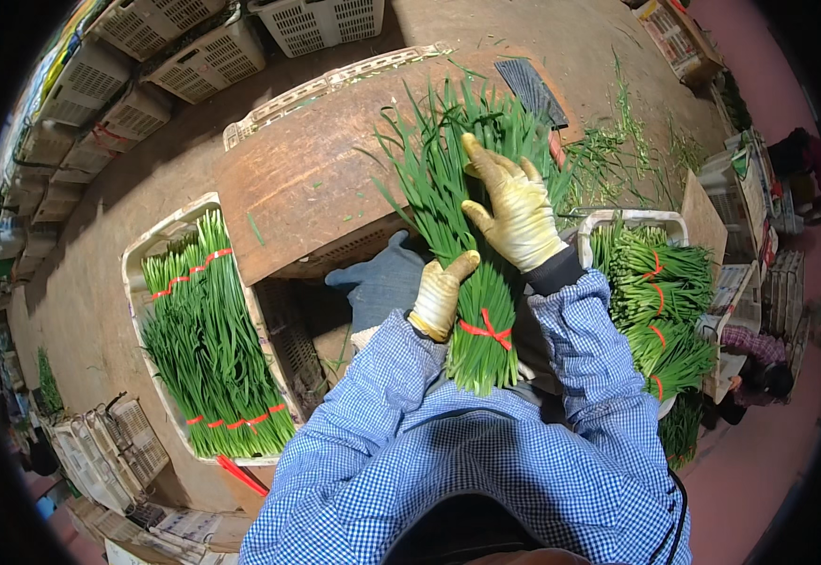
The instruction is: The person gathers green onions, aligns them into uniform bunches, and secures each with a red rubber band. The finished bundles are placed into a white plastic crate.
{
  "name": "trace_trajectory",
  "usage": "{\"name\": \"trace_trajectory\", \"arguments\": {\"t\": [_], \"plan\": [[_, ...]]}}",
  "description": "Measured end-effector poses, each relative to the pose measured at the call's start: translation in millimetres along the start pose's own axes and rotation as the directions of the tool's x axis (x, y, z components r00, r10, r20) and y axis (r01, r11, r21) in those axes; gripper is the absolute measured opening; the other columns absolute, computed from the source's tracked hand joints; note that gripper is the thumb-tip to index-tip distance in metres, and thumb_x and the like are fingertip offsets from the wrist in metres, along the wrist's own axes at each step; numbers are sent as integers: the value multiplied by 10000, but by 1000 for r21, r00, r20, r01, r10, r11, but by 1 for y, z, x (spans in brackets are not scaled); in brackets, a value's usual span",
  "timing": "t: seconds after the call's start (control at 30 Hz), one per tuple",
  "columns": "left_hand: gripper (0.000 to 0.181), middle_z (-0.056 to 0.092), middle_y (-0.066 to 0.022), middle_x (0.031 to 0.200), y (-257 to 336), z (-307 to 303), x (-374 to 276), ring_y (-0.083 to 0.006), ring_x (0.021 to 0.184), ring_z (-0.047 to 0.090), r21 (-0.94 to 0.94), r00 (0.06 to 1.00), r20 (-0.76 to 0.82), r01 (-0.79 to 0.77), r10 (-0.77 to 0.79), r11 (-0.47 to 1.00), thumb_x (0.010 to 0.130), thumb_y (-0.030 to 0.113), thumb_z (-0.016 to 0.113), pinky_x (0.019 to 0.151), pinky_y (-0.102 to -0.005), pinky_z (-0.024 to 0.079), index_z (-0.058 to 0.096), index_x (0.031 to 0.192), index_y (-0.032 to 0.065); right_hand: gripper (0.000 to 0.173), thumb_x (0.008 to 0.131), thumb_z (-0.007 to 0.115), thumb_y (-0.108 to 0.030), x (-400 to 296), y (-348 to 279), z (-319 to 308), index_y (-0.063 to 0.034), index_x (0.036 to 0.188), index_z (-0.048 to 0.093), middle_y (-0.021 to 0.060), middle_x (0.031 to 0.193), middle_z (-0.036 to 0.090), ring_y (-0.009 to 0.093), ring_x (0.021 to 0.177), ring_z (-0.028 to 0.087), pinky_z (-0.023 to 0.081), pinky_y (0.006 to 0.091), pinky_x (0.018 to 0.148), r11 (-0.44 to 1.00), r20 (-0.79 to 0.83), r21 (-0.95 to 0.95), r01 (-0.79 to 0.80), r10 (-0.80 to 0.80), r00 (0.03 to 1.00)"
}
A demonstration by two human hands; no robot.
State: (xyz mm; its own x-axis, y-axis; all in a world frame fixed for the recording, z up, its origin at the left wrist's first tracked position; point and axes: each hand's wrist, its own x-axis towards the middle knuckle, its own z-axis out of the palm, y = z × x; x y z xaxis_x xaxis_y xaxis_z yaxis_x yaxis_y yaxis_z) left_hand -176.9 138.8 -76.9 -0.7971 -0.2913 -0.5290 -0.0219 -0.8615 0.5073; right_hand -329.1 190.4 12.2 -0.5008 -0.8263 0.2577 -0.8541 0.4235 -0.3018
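A bunch of long green leafy stalks, likely Chinese chives point(482, 304), lies in front of me, with a red tie point(486, 330) near its pale cut ends. My left hand point(441, 293), in a stained yellow-white glove, grips the bunch's left side above the tie, with the thumb over the leaves. My right hand point(511, 201), gloved alike, rests on the spread leaves farther up with its fingers apart. The leaf tips fan over a brown wooden board point(304, 183). Whether the right palm presses on the leaves is hidden.
Plastic crates of red-tied bunches stand left point(131, 282) and right point(675, 222). A dark ridged pad point(532, 92) is at the board's far end, beside loose leaf scraps point(612, 166). A blue-grey glove point(380, 279) lies below the board. Stacked crates point(86, 81) stand upper left; people are far right.
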Motion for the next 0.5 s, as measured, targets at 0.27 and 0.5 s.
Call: {"name": "trace_trajectory", "arguments": {"t": [0.27, 0.5], "plan": [[346, 717, -98, 1078, 2, -1, -3, -228, 903, 704, -21, 1000, 18, -5, 5, 1000, 933, 165, 690, 844, -362, 586, 638, 1231, -3, 954, 783, 845, -223, -9, 18, 1, -167, 1588, 335, 82, 1117, 730, 318, 1157, 631, 385, 546, 1084, 994, 48, 10, -112, 112, 993], [321, 729, -94, 1047, -1, -2, 0, -204, 874, 702, -56, 999, 21, -28, 29, 998, 929, 157, 703, 814, -333, 576, 669, 1199, -12, 494, 850, 768, -190, -5, 25, -6, -152, 1329, 652, 73, 1096, 724, 298, 1093, 645, 431, 495, 1034, 995, -3, -98, -13, 13, 1000]]}}
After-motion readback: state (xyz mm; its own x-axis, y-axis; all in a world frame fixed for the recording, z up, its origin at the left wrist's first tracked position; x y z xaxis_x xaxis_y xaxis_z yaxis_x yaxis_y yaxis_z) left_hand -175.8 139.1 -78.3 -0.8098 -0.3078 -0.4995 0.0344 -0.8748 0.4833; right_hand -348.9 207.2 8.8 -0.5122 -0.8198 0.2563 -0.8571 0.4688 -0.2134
